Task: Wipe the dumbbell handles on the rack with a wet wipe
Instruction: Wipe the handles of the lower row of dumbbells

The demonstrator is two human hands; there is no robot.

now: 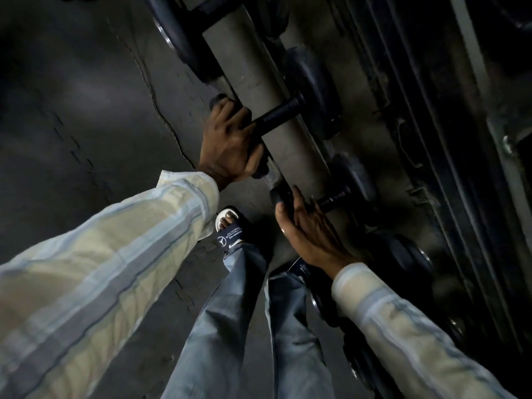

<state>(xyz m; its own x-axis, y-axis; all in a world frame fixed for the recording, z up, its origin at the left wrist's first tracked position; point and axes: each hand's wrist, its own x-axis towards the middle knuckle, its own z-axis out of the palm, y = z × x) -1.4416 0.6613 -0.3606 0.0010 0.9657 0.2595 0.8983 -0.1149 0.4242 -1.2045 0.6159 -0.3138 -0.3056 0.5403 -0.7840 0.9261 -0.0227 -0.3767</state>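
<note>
Two dark dumbbells lie across the grey rack rail point(259, 90). My left hand point(230, 142) grips the near end of the larger dumbbell, whose black handle point(276, 116) runs over the rail to its far head point(316, 90). My right hand point(308, 228) holds the near end of the smaller dumbbell point(352, 180), thumb on its near head point(277, 197) and fingers lying toward its handle point(331, 201). No wet wipe shows in either hand; anything under the palms is hidden.
More dumbbells sit on the rack at the top point(178, 38) and the lower right point(408, 254). The dark floor point(86, 96) spreads to the left. My sandalled foot point(229, 228) and jeans stand close under the rail. The light is dim.
</note>
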